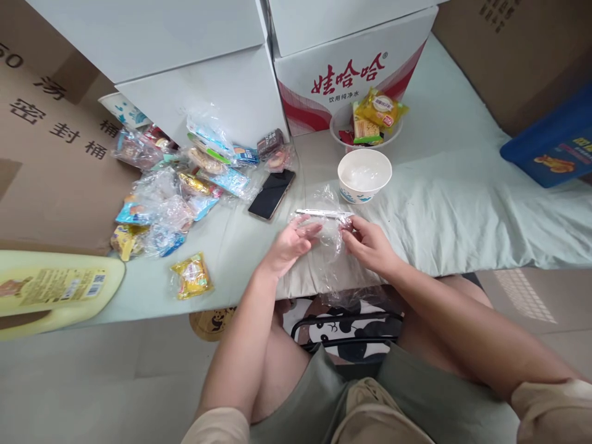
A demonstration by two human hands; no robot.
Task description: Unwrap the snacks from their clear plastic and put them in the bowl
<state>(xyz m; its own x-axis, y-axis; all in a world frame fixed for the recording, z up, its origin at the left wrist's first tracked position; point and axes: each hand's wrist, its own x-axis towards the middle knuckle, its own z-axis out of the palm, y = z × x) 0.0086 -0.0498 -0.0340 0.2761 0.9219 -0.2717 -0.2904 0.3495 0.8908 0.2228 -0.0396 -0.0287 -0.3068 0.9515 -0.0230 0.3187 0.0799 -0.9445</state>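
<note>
Tan shirt [379, 420] is nearest. On my side of the white bowl [350, 192], my left hand [291, 243] and right hand [369, 245] hold crinkly clear plastic [331, 237].

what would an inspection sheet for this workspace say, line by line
surface: pale green, rumpled cloth
job's things: crinkled clear plastic bag; slim white strip alongside
clutter: heaped multicoloured wrapped snacks; black rectangular phone; white round paper bowl; translucent round bowl holding packets
hands: right hand pinches the bag; left hand curls near it, grip unclear
cables: nothing seen
surroundings: white cartons, brown cardboard boxes, blue plastic container, pale yellow plastic jug
</note>
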